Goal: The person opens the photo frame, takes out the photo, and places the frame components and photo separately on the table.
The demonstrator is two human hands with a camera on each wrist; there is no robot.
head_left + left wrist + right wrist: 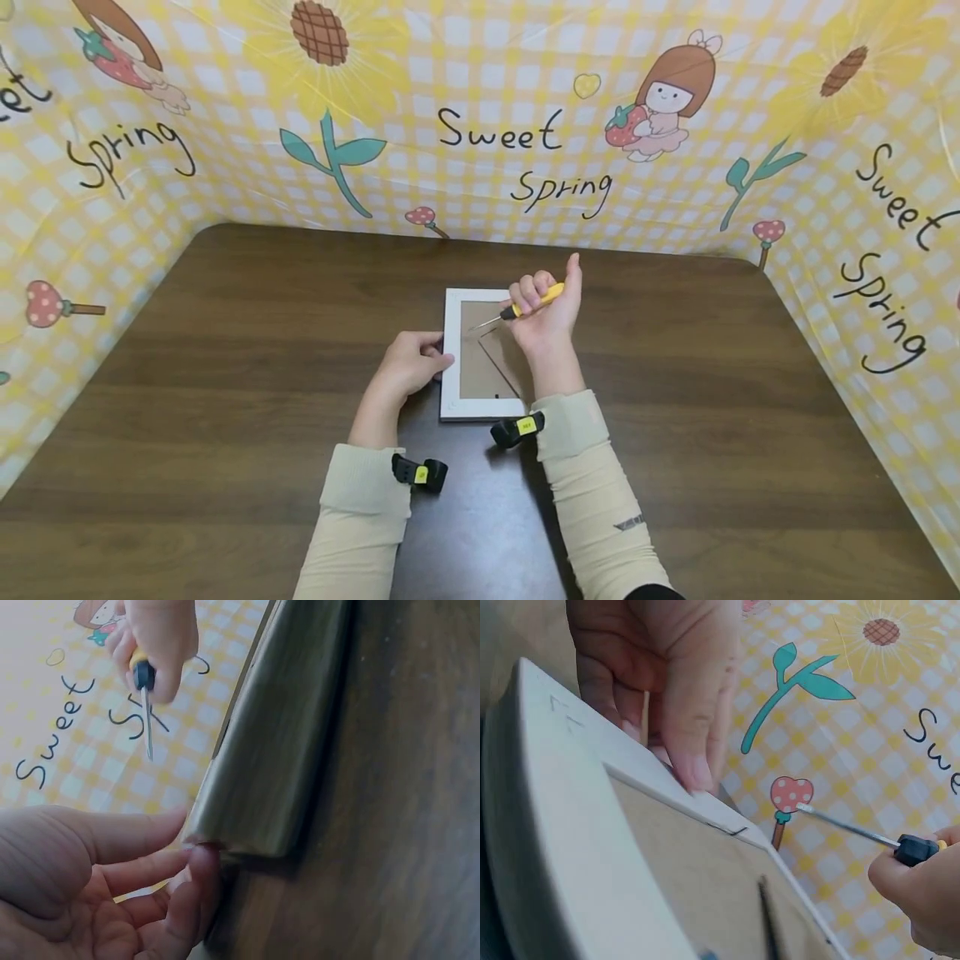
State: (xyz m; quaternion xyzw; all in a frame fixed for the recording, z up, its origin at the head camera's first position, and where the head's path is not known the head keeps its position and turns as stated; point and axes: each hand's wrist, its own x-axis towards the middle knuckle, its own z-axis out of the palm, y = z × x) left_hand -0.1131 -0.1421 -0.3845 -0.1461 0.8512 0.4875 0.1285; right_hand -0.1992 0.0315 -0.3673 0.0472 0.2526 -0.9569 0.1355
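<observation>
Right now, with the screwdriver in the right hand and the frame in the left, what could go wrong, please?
The screwdriver in the right hand appears over the brown panel in the head view; a slip might scratch the panel or the white frame. The left hand pinches the frame's edge, so a skid that way could poke it. Only that hand grips the frame, which might turn under a push.
</observation>
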